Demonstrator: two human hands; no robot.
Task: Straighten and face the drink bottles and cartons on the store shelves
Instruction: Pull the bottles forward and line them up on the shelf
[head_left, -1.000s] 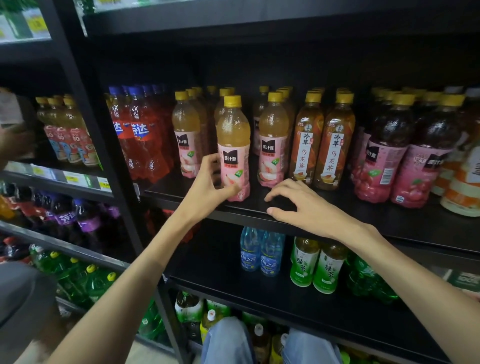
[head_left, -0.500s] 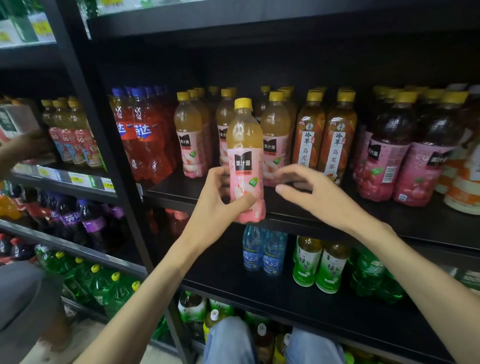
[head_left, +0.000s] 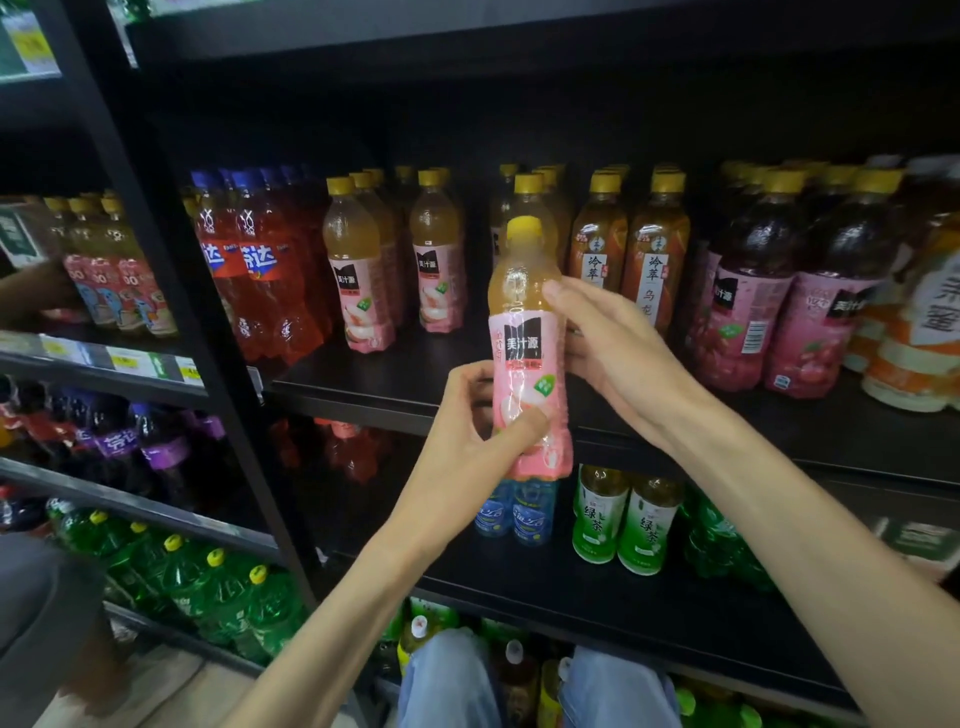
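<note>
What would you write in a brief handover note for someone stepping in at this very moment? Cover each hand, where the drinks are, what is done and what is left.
Left hand: grips the lower part of the peach juice bottle, thumb across its pink label.
Right hand: fingers on the bottle's right side and shoulder, steadying it.
The bottle is held upright in front of the middle shelf, off the shelf, label facing out.
Done: bottle picked out of its row.
Left: set it back among the other peach juice bottles, label forward, then face the rest. The oolong tea bottles already show their labels.
</note>
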